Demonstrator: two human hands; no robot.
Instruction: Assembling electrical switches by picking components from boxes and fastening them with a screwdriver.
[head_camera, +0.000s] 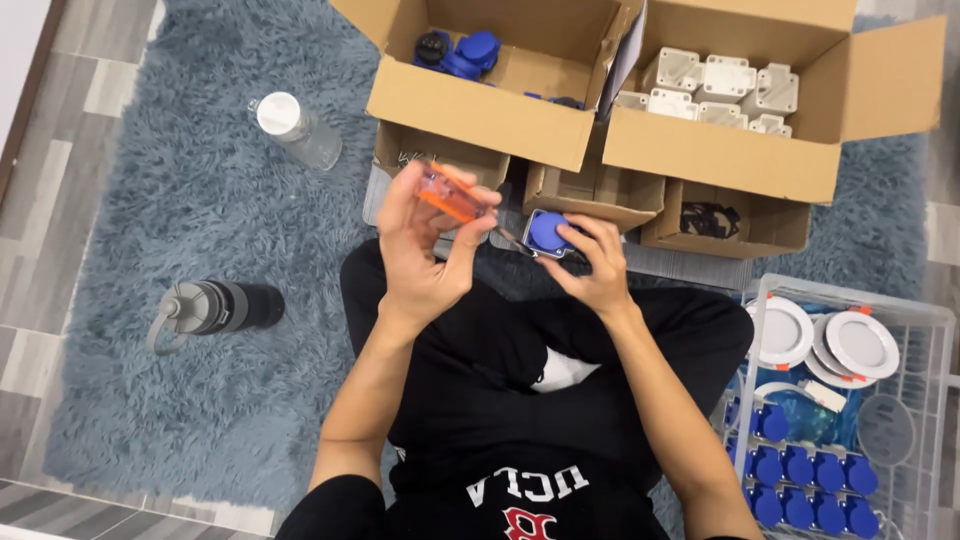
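I sit cross-legged on a shaggy blue-grey rug (230, 200). My left hand (425, 255) is raised and holds a screwdriver by its clear orange handle (450, 195); its thin shaft runs toward the right. My right hand (595, 265) grips a small blue round-capped socket part (548, 232) on a grey base, just in front of my knees. The screwdriver tip meets that part at its left edge.
Two open cardboard boxes stand ahead: the left one (480, 105) holds blue parts, the right one (720, 150) white housings. Smaller boxes (600, 195) sit below them. A white wire basket (930, 330) at right holds blue caps and white round fittings. Two bottles (295, 128) (210, 308) lie on the rug.
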